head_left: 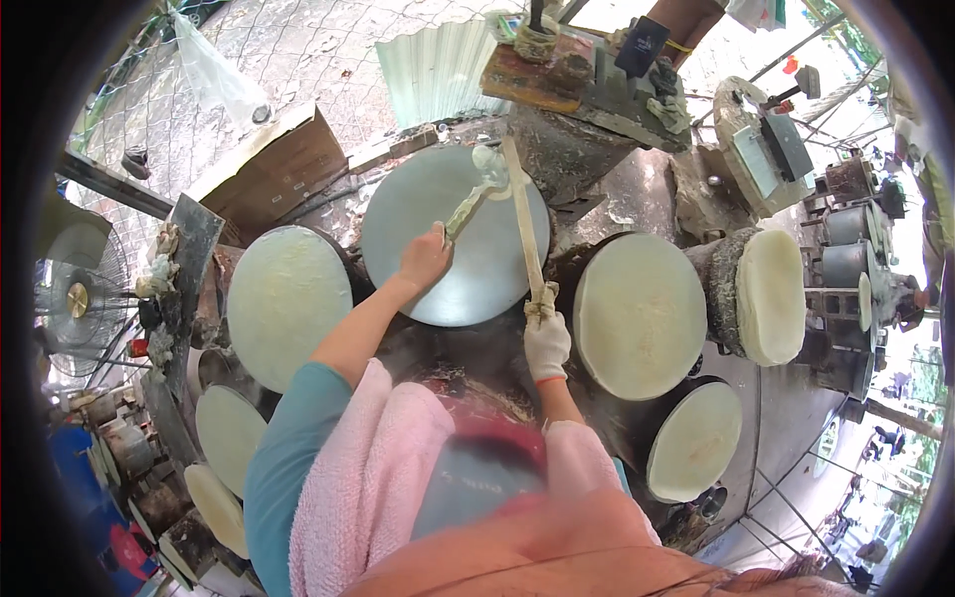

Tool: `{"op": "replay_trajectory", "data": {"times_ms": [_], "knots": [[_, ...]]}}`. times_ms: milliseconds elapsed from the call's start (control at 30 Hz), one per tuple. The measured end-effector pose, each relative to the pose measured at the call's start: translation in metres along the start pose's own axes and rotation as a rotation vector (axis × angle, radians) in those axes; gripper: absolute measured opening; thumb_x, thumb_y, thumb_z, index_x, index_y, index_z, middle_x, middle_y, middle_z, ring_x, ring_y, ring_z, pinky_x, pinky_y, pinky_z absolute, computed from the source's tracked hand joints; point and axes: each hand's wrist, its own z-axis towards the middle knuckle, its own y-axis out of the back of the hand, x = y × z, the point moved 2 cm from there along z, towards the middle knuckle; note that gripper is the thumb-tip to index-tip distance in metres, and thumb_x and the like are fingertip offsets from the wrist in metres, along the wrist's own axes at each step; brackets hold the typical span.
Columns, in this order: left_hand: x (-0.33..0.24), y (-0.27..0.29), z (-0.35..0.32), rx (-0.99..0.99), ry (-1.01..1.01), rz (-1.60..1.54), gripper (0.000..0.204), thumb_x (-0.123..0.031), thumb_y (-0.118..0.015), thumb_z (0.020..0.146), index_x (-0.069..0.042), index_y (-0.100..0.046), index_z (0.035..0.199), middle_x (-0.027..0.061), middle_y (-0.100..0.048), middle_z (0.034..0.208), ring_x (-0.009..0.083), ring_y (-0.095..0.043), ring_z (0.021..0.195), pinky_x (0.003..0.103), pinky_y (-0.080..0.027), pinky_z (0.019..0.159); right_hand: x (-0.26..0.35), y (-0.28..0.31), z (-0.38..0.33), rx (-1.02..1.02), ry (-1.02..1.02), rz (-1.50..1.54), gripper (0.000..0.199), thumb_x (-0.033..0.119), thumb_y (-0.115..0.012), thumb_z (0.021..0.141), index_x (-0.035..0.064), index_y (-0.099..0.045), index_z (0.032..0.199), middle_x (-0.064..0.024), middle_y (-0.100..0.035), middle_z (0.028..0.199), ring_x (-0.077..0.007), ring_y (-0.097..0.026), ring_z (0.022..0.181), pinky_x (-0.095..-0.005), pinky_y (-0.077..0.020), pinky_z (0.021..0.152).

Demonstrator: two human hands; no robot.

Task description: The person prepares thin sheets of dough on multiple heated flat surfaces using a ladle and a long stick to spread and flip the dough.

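Note:
My bare left hand is closed around the wrapped handle of a ladle. Its whitish, batter-coated bowl is over the far part of a round grey metal griddle. In a white knit glove, my right hand grips the cloth-wrapped end of a long flat wooden stick. This stick reaches away along the right side of the griddle, its far tip beside the ladle bowl. Pale round sheets lie on either side: one on the left, another on the right.
More pale rounds curve around me on both sides. Behind the griddle are a cardboard box and a cluttered wooden board. A standing fan is at far left; a thick pale stack is at right.

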Motion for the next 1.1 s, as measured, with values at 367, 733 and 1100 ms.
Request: {"op": "replay_trajectory", "data": {"times_ms": [367, 733, 1100], "knots": [[0.004, 0.113, -0.012, -0.303, -0.031, -0.406, 0.035, -0.019, -0.057, 0.086, 0.002, -0.048, 0.112, 0.0226, -0.060, 0.069, 0.0385, -0.061, 0.064, 0.042, -0.047, 0.057, 0.039, -0.062, -0.003, -0.015, -0.153, 1.141, 0.027, 0.014, -0.057, 0.090, 0.0054, -0.058, 0.116, 0.0063, -0.050, 0.067, -0.0038, -0.043, 0.051, -0.0202, -0.0339, 0.044], [0.060, 0.123, -0.085, -0.101, 0.232, -0.562, 0.034, -0.022, -0.056, 0.088, 0.008, -0.054, 0.104, 0.0282, -0.061, 0.089, 0.0405, -0.060, 0.086, 0.039, -0.046, 0.073, 0.021, -0.037, 0.021, 0.050, 0.002, 0.875, 0.035, 0.015, -0.060, 0.087, 0.0021, -0.058, 0.120, 0.0010, -0.062, 0.090, -0.0032, -0.052, 0.075, -0.0160, -0.0430, 0.070], [0.048, 0.136, -0.161, -0.295, 0.478, -0.552, 0.018, -0.015, -0.055, 0.088, 0.003, -0.054, 0.087, 0.0104, -0.049, 0.060, 0.0164, -0.043, 0.055, 0.034, -0.039, 0.052, -0.002, -0.025, 0.086, 0.239, 0.101, 0.864, 0.032, 0.021, -0.058, 0.090, 0.0053, -0.060, 0.118, 0.0065, -0.056, 0.074, -0.0008, -0.044, 0.055, -0.0150, -0.0337, 0.047]]}}
